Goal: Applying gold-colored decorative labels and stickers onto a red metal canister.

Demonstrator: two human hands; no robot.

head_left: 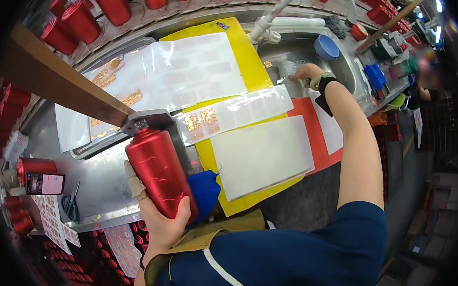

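Note:
My left hand point(164, 220) is wrapped around the lower part of a shiny red metal bottle point(159, 165), with pale coverings on some fingertips. The bottle lies tilted, its neck against a metal plate point(146, 121) at the end of a wooden bar. A blue cloth point(204, 194) sits right beside the bottle's base. My right hand point(308, 73) reaches down into a metal sink point(349, 64), next to something clear and glossy point(287, 70); its fingers are too small and partly hidden to read. A small gold decal point(268, 64) lies near it.
The wooden bar point(65, 72) slants in from the left. Decal sheets point(236, 112) and white paper point(262, 155) cover yellow boards. A blue bowl point(326, 47) stands at the sink's far edge. Scissors point(71, 207) and a phone point(45, 183) are at left; red canisters point(112, 2) line the back.

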